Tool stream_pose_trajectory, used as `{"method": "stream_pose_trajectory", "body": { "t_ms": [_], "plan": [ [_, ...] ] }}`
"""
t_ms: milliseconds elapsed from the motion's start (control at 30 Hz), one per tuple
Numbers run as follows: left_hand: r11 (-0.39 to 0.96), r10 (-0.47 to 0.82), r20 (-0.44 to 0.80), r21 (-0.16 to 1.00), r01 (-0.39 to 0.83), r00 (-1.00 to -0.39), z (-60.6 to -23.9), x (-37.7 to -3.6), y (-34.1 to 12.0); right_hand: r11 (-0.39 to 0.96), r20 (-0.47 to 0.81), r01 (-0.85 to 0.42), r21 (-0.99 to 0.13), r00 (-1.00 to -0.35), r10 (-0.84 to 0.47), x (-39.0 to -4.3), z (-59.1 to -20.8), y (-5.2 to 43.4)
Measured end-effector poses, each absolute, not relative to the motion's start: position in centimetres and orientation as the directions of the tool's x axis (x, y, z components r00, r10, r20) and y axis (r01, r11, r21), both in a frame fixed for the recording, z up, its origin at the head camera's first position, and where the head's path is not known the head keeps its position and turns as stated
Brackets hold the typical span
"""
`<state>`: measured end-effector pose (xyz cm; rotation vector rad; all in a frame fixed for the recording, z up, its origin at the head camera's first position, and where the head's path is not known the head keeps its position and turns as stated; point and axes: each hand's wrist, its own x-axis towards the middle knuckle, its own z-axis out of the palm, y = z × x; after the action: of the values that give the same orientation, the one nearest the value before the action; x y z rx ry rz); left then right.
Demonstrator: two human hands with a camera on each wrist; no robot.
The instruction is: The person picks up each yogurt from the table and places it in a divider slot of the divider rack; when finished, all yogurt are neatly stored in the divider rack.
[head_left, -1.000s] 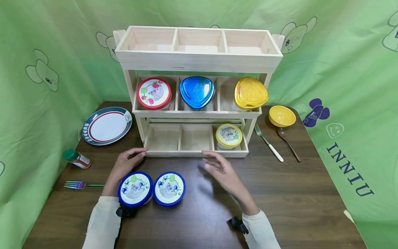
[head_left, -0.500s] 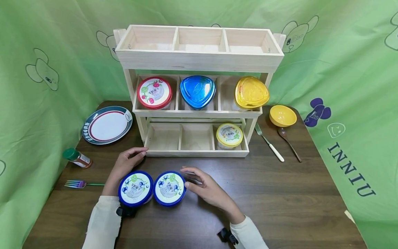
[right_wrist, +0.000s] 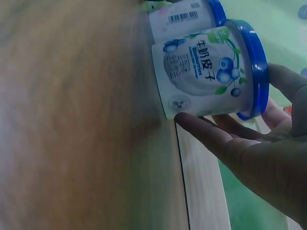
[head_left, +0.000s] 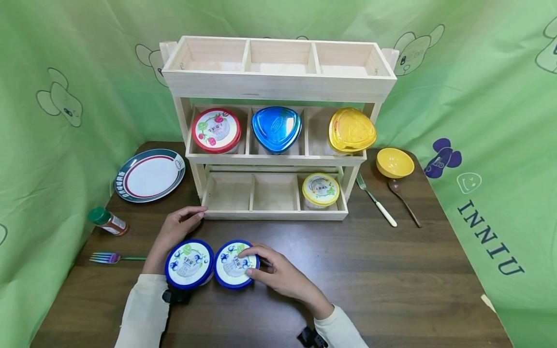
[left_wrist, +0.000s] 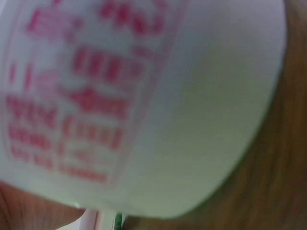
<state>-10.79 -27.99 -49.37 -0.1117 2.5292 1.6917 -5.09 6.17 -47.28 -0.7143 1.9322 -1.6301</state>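
So the right hand is wrapped around the right blueberry tub, fingers draped over its blue lid and thumb on the near side, which the right wrist view backs up with the thumb down against the tub's wall and fingers curling over the lid rim. That tub stands upright on the dark wood table, touching or just about touching the left blueberry tub on the side away from the palm.

The left hand lies relaxed on the table just behind the left tub, fingers loosely stretched and holding nothing, fingertips right at the front edge of the wooden rack. The left wrist view is just a blurry white tub wall with pink print, very close up.

Past the fingertips of both hands, the rack's bottom shelf has a yellow-lidded tub in its right slot. The middle shelf carries a red-lidded tub, a blue triangular container and a yellow triangular container.

Out beyond the left hand's outer side there's a plate, a spice bottle and a rainbow fork.
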Motion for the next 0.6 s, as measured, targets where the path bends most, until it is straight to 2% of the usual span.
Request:
{"method": "stream_pose_trajectory", "body": {
  "t_ms": [367, 600],
  "plan": [
    [0.396, -0.024, -0.14, 0.908, -0.138, -0.99, -49.3, -10.6, -27.8, 0.166, -0.072, -0.047, -0.985, -0.761, -0.644, -4.7, -47.5, 6.2],
    [0.39, -0.024, -0.154, 0.908, -0.151, -0.988, -51.8, -11.9, -29.4, 0.125, -0.069, -0.012, -0.992, -0.782, -0.62, -4.1, -47.6, 8.1]
  ]
}}
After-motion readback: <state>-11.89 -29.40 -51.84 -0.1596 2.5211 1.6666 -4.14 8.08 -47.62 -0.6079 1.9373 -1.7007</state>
